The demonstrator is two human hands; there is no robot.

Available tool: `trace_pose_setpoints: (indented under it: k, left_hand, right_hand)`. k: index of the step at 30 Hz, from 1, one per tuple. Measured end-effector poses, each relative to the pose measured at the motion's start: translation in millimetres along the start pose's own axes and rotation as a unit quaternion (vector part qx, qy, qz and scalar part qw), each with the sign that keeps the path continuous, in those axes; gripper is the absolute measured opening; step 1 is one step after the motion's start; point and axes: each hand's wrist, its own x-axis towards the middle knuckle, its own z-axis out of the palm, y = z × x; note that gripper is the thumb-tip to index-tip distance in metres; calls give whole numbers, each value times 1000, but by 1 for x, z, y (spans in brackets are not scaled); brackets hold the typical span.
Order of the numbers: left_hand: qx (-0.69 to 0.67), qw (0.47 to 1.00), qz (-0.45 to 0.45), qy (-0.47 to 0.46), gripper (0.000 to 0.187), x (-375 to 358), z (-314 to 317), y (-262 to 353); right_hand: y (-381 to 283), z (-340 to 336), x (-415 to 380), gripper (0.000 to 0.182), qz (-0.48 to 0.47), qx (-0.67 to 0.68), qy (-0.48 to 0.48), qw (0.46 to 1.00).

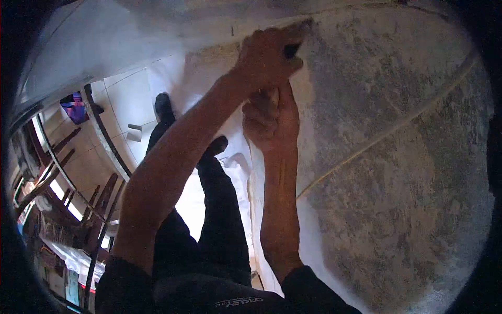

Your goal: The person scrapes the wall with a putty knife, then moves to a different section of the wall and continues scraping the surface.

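My left hand [269, 55] is closed around a small dark-handled tool [292, 50], its far end close to the wall [376, 131] near the upper edge of the rough patch. Just below, my right hand [269, 118] is curled into a fist with its thumb upward, touching or nearly touching the left wrist. What the right fingers hold, if anything, is hidden. The wall surface beside both hands is mottled grey and white, with a paler strip along its left side.
A pale cable-like line [361, 152] runs diagonally across the wall. Metal rails [104, 138] and dark wooden furniture [57, 157] stand at the left. My shoes [164, 104] are above a tiled floor [125, 99], with a small folded card [134, 132] lying on it.
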Motion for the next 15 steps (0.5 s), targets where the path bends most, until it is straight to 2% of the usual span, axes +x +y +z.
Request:
trace_pose_setpoints:
  k: [2,4,5,6,8,9,10,12,14,15]
  left_hand:
    - [6,1000,19,-13,40,-14,-2,3]
    - [-80,989,80,93,40,-27,4,10]
    - [-93,995,21,15,42,-23,4,4]
    - [-95,995,24,16,42,-5,4,-1]
    - [-11,999,24,44,43,17,5,-15]
    - [-3,995,61,76,47,13,2,-16]
    - [-4,995,63,80,47,8,1,-17]
    - [-92,994,47,43,41,-11,6,-19]
    - [-159,986,37,23,40,-35,24,-37]
    - [-265,963,3,53,41,-59,42,-56]
  right_hand:
    - [15,1,-21,45,-31,-11,40,999]
    - [12,-5,-20,45,-27,-27,30,999]
    - [11,-8,-23,44,-25,-43,27,998]
    - [7,-3,-15,44,-27,-47,27,998]
    - [5,8,13,41,-92,-56,135,985]
    - [10,3,20,36,-116,-119,84,982]
    - [13,3,18,36,-115,-124,83,982]
    - [25,12,7,31,-141,-146,241,949]
    - [38,6,-21,30,-128,-161,249,946]
    - [44,0,-36,29,-115,-170,259,944]
